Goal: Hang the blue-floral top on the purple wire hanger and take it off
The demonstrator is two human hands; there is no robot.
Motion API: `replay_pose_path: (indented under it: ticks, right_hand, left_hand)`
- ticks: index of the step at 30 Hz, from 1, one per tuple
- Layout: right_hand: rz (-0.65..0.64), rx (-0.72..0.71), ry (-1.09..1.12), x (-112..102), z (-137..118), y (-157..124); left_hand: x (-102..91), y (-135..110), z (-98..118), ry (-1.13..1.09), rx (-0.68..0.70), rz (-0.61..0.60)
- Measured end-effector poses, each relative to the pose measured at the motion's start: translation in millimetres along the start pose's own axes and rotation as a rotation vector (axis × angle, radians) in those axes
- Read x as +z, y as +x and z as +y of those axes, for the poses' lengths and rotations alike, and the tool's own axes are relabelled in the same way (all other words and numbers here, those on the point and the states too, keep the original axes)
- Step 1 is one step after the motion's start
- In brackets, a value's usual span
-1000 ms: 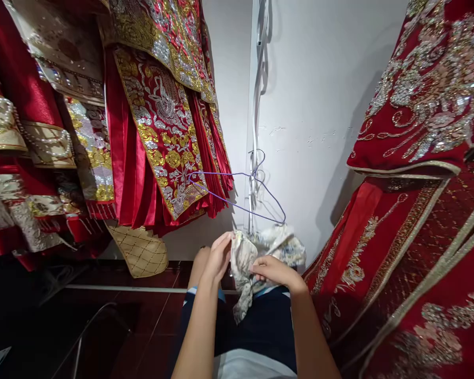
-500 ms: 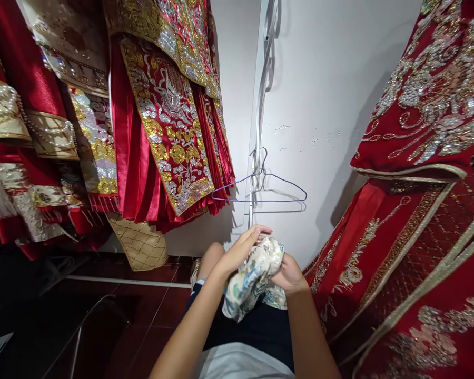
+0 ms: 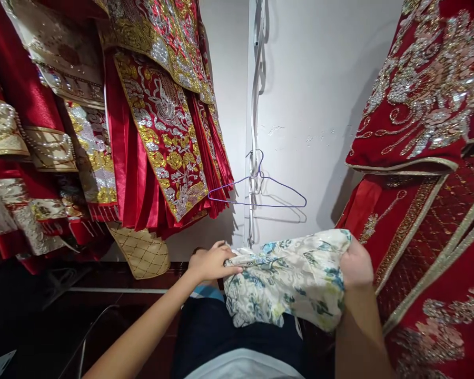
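A white cloth garment with a blue and green floral print [image 3: 288,279] is spread between my hands above my lap; its exact kind I cannot make out. My left hand [image 3: 215,261] is closed on its left end, thumb on top. At the other end my right hand [image 3: 357,263] grips the upper right corner, its fingers partly hidden by the fabric. Beyond the cloth, a thin purple wire hanger [image 3: 256,190] with nothing on it hangs against the wall, apart from both hands.
Red embroidered garments [image 3: 169,131] hang close on the left. More red beaded garments [image 3: 422,116] crowd the right side. A white strap [image 3: 255,79] runs down the pale wall [image 3: 304,95] behind the hanger. Dark tiles [image 3: 142,321] cover the floor.
The bunched floral cloth has been stretched out sideways. My right hand has moved right with one end, my left hand left and down with the other. The view has shifted slightly.
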State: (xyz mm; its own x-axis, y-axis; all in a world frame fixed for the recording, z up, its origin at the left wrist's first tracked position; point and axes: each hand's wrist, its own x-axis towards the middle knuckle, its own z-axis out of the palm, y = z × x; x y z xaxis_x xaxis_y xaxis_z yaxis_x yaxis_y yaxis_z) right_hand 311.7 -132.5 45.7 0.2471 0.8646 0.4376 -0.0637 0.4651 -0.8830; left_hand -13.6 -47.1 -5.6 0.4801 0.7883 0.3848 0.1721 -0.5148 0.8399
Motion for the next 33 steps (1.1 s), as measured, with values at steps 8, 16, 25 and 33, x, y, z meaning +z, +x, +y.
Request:
replay_pose_path:
  ticks: [8,16,25,33]
  right_hand:
    - [-0.604,0.231,-0.123,-4.6,-18.8,41.1]
    - [-0.401,-0.036,-0.416,5.9,59.8,103.0]
    - [-0.186,-0.026,-0.211,86.1,102.7,153.1]
    - [-0.159,-0.029,-0.290,95.9,119.2,149.5]
  left_hand:
    - [-55.8,-1.0,8.8,0.123,-0.123,0.064]
    - [-80.8,5.4,23.5,0.210,-0.041,0.202]
    - [-71.5,21.4,33.0,-0.026,-0.124,0.492]
    - [-81.9,3.0,15.5,0.219,-0.244,0.372]
